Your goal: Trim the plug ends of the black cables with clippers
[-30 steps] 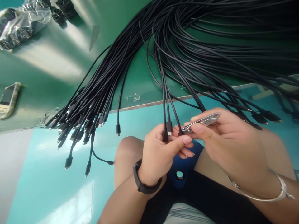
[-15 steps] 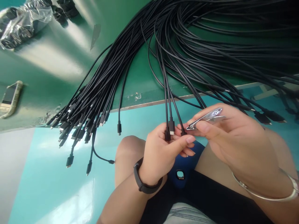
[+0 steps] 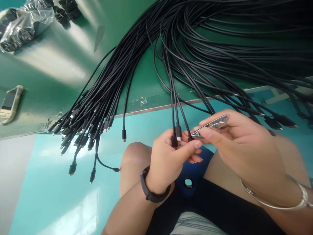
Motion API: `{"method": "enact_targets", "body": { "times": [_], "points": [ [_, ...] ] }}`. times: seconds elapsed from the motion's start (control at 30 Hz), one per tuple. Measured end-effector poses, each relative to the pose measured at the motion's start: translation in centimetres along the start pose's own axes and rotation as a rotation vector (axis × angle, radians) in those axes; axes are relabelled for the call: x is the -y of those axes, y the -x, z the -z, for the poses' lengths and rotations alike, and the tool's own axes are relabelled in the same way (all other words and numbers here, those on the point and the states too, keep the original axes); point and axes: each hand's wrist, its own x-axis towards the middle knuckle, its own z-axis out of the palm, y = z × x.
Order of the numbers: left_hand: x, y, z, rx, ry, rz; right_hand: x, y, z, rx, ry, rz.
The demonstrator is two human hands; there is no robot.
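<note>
black cables [image 3: 129, 49] sweep over the green table [image 3: 73, 68], thickest toward one o'clock. near six o'clock, the left hand [image 3: 167, 160] closes around three cable ends [image 3: 174, 141], held between thumb and fingers; the middle plug [image 3: 178, 133] shows a silver tip. the right hand [image 3: 246, 147], at four o'clock, pinches a metal nail clipper [image 3: 216, 123], its cutting end aimed toward nine o'clock at the rightmost plug [image 3: 190, 138]; whether they touch, i cannot tell. at nine o'clock a cluster of plugs [image 3: 84, 125] reaches past the table's edge, with a pale-cased device [image 3: 10, 106] farther out. a clear plastic bag [image 3: 29, 24] lies at ten o'clock.
</note>
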Motion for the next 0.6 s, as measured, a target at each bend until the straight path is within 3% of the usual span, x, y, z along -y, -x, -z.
{"method": "enact_targets", "body": {
  "times": [0.6],
  "points": [
    [0.03, -0.03, -0.19, -0.009, 0.006, -0.002, -0.43, 0.37, -0.27, -0.078, 0.178, 0.067]
  ]
}}
